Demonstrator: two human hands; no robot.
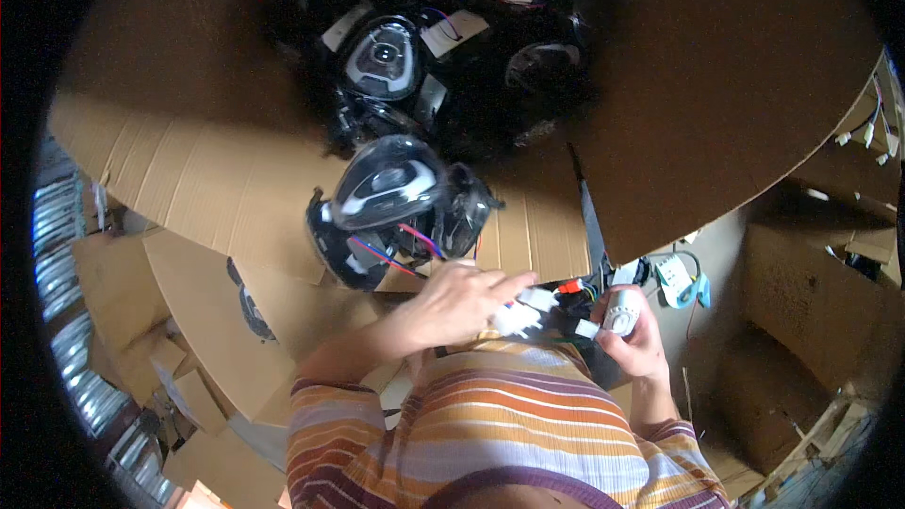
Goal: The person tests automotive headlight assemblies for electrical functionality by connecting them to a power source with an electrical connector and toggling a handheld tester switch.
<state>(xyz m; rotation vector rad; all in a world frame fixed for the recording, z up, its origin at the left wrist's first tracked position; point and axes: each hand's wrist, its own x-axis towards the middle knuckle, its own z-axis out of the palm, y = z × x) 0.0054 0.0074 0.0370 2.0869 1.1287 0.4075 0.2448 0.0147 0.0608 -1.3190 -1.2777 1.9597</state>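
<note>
A headlight (401, 184) with a clear lens and black housing lies on the cardboard edge in front of me, with red, blue and purple wires (421, 238) running from it toward my left hand. My left hand (457, 303) is closed, somewhat blurred, at a bunch of white plug connectors (520, 314) before my torso. My right hand (638, 344) grips a white, round-ended device (621, 311) with a ring of small marks on its face. Beside its thumb is a small white connector (586, 328). Between my hands shows a red-orange connector (569, 287) on thin coloured wires.
A large open cardboard box (698, 94) holds several more headlights (382, 57) in dark wrapping, some with white cards. Toward the right, a pale multi-socket block (675, 281) with a cable sits low down. Cardboard pieces (203, 320) and shiny stacked items (71, 292) stand at the left.
</note>
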